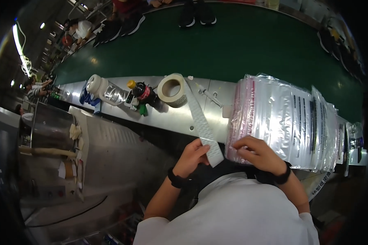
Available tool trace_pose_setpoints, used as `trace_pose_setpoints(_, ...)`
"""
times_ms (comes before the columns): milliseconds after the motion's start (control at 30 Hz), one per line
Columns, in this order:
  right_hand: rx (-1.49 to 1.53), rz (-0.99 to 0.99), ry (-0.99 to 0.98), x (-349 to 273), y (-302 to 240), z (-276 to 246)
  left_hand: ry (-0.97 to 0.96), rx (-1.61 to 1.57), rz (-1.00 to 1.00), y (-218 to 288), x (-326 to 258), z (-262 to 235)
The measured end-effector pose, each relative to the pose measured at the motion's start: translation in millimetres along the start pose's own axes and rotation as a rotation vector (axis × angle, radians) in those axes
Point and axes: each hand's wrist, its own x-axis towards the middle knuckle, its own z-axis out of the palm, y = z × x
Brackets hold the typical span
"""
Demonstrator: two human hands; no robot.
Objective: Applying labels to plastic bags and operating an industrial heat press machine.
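Observation:
My left hand (192, 157) pinches the free end of a strip of white labels (201, 122) between thumb and fingers. The strip runs down from a roll of labels (171, 90), which lies on the metal ledge. My right hand (262, 154) is at the near left corner of a stack of clear plastic bags (276, 118). Its fingers are bent, with a gap between the thumb and forefinger, and nothing shows in them. Whether the fingertips touch the bags is hard to tell. Both wrists wear dark bands.
Left of the roll, the metal ledge (184, 118) holds a cola bottle (143, 93) and a clear jar with a white lid (106, 90). A thin white tool (209, 97) lies right of the roll. Beyond runs a green conveyor belt (184, 51) with dark shoes (197, 15). People work farther left.

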Motion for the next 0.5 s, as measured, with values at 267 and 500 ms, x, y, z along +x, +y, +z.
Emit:
trace_pose_setpoints(267,0.295,0.270,-0.017,16.9,10.0,26.9,0.051,-0.244,0.151,-3.1,35.5,-2.0)
trace_pose_setpoints(500,0.173,0.344,-0.131,-36.5,9.4,0.0,0.338,-0.367,0.320,7.1,110.8,-106.1)
